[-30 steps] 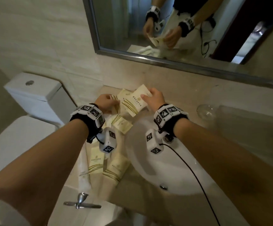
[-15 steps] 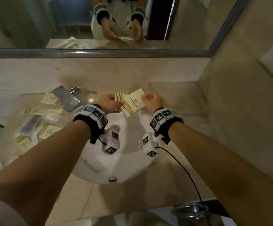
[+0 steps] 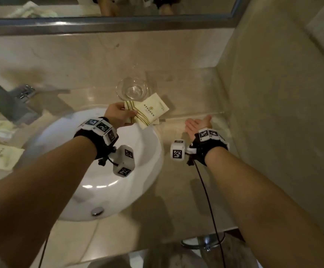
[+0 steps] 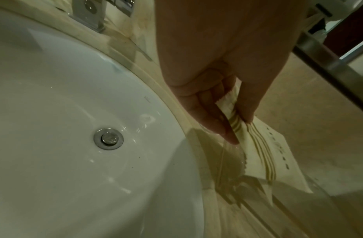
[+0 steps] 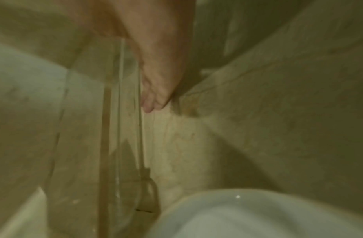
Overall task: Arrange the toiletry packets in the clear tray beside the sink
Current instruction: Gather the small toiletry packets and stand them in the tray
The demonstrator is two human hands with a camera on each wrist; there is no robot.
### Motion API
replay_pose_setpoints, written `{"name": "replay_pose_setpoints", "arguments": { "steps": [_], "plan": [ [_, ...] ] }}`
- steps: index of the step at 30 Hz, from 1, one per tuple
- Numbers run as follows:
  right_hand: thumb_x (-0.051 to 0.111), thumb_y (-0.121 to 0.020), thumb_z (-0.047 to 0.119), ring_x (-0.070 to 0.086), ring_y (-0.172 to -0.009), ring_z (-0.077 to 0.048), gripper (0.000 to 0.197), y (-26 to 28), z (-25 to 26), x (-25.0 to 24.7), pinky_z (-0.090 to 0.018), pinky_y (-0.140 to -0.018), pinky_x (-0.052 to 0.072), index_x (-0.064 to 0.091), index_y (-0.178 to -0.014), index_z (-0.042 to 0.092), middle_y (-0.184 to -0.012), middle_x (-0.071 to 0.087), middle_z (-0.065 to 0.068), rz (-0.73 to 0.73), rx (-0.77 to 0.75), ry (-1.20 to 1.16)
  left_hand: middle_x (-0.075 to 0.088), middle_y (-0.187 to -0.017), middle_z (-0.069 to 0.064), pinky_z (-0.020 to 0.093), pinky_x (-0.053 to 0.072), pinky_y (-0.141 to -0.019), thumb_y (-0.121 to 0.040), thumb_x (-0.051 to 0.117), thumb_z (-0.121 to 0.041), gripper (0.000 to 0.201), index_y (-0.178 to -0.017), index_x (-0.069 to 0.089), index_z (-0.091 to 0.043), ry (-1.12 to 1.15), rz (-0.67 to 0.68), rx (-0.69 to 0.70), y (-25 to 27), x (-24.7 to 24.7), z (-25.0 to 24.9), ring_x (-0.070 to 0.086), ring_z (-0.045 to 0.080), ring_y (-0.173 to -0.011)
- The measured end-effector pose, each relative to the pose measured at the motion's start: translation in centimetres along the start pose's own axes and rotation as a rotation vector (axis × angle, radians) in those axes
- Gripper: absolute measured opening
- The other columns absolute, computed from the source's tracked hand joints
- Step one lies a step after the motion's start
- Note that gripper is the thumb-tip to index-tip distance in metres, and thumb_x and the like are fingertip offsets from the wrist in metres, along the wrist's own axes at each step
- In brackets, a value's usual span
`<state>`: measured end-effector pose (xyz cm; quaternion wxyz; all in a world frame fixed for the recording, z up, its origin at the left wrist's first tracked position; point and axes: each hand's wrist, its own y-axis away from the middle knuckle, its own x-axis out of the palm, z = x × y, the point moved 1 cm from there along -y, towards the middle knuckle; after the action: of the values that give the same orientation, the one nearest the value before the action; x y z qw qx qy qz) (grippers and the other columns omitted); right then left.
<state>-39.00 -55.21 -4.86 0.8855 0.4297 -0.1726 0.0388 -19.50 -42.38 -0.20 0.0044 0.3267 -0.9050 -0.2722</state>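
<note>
Had the left hand (image 3: 118, 115) pinching a small fan of cream toiletry packets (image 3: 151, 111) with gold stripes, thumb on top and fingers (image 4: 213, 119) underneath, gripped by the striped end. Held them up over the far right rim of the white sink (image 3: 107, 180), just in front of an empty drinking glass (image 3: 131, 91) and right by the left end of the clear tray (image 3: 196, 115) on the beige stone counter (image 3: 176, 190). Couldn't tell if the packets were actually touching the tray, tbh, since clear plastic is a pain to read. Had the right hand (image 3: 198, 123) flat and relaxed over the tray near the corner wall, fingers straight, holding nothing. Got only a blurry wrist view there, with the fingertips (image 5: 148, 104) close beside a clear tray wall. Also saw more of the same packets (image 3: 0, 157) lying on the counter left of the sink, past the chrome faucet (image 3: 10, 105), plus the mirror (image 3: 107, 22) along the back wall.
</note>
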Motion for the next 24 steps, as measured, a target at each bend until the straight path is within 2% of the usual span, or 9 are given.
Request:
{"name": "replay_pose_setpoints", "arguments": {
  "steps": [2, 4, 9, 12, 14, 15, 18, 22, 24],
  "plan": [
    [0.014, -0.096, 0.057, 0.032, -0.14, -0.031, 0.078, -0.6, 0.5, 0.6, -0.038, -0.115, 0.025, 0.016, -0.147, -0.003, -0.152, 0.027, -0.021, 0.022, 0.021, -0.195, 0.063, -0.095, 0.009, 0.015, 0.055, -0.051, -0.086, 0.061, -0.002, 0.034, -0.119, 0.057, 0.003, 0.016, -0.004, -0.006, -0.5, 0.1, 0.0, 0.059, 0.011, -0.072],
    [0.016, -0.096, 0.058, 0.027, -0.142, -0.031, 0.079, -1.5, 1.1, 1.1, -0.038, -0.116, 0.022, 0.016, -0.148, -0.001, -0.154, 0.024, -0.02, 0.035, 0.048, -0.318, 0.063, -0.084, 0.003, 0.014, 0.056, -0.051, -0.086, 0.061, -0.003, 0.034, -0.119, 0.057, 0.002, 0.036, -0.008, -0.018, -1.1, 0.2, 0.1, 0.06, 0.011, -0.072],
    [0.013, -0.089, 0.069, 0.039, -0.136, -0.029, 0.089, -2.6, 0.9, 1.6, -0.037, -0.115, 0.027, 0.034, -0.141, 0.001, -0.146, 0.04, -0.018, 0.064, 0.069, -0.427, 0.064, -0.092, 0.007, 0.014, 0.056, -0.054, -0.086, 0.061, -0.004, 0.033, -0.119, 0.057, 0.0, 0.038, -0.019, -0.014, -1.5, 0.3, 0.4, 0.06, 0.011, -0.074],
    [0.015, -0.085, 0.074, 0.052, -0.121, -0.029, 0.09, -2.5, 0.5, 1.4, -0.039, -0.111, 0.035, 0.052, -0.12, 0.0, -0.134, 0.052, -0.017, 0.037, 0.059, -0.468, 0.063, -0.085, 0.004, 0.014, 0.055, -0.054, -0.086, 0.061, -0.004, 0.033, -0.118, 0.057, 0.001, 0.039, -0.015, -0.017, -1.4, 0.4, 0.3, 0.06, 0.012, -0.074],
    [0.018, -0.085, 0.074, 0.055, -0.111, -0.028, 0.084, -2.3, 0.2, 1.2, -0.038, -0.108, 0.037, 0.055, -0.103, 0.001, -0.126, 0.056, -0.017, 0.02, 0.062, -0.49, 0.062, -0.083, 0.002, 0.014, 0.055, -0.053, -0.085, 0.061, -0.004, 0.034, -0.119, 0.057, 0.002, 0.037, -0.017, -0.018, -1.4, 0.4, 0.2, 0.06, 0.012, -0.074],
    [0.02, -0.086, 0.073, 0.054, -0.112, -0.027, 0.083, -2.2, 0.0, 1.1, -0.038, -0.108, 0.036, 0.055, -0.105, 0.001, -0.127, 0.055, -0.016, 0.018, 0.062, -0.485, 0.063, -0.085, 0.004, 0.014, 0.055, -0.052, -0.085, 0.061, -0.003, 0.035, -0.119, 0.057, 0.002, 0.035, -0.021, -0.017, -1.4, 0.4, 0.1, 0.06, 0.012, -0.074],
    [0.031, -0.091, 0.063, 0.047, -0.128, -0.027, 0.077, -1.5, -0.3, 0.3, -0.037, -0.113, 0.03, 0.044, -0.133, 0.001, -0.139, 0.048, -0.014, 0.058, 0.038, -0.419, 0.062, -0.099, 0.01, 0.014, 0.055, -0.051, -0.086, 0.061, -0.003, 0.035, -0.12, 0.056, 0.003, 0.037, -0.023, -0.003, -1.3, 0.5, -0.1, 0.059, 0.012, -0.076],
    [0.044, -0.097, 0.034, 0.055, -0.112, -0.021, 0.049, -0.9, -1.2, -0.6, -0.029, -0.095, 0.044, 0.043, -0.134, 0.002, -0.138, 0.047, -0.012, 0.068, 0.015, -0.224, 0.061, -0.085, 0.002, 0.013, 0.055, -0.051, -0.086, 0.061, -0.004, 0.035, -0.12, 0.056, 0.003, 0.051, -0.006, 0.003, -0.7, 0.6, -0.3, 0.059, 0.012, -0.075],
    [0.04, -0.099, 0.016, 0.045, -0.131, -0.022, 0.044, -0.7, -1.4, -0.9, -0.028, -0.103, 0.04, 0.036, -0.141, 0.002, -0.146, 0.041, -0.011, 0.068, 0.004, -0.093, 0.063, -0.091, 0.006, 0.013, 0.055, -0.051, -0.086, 0.061, -0.004, 0.035, -0.12, 0.057, 0.002, 0.042, 0.009, 0.005, -0.3, 0.6, -0.4, 0.06, 0.014, -0.078]
  ]
}}
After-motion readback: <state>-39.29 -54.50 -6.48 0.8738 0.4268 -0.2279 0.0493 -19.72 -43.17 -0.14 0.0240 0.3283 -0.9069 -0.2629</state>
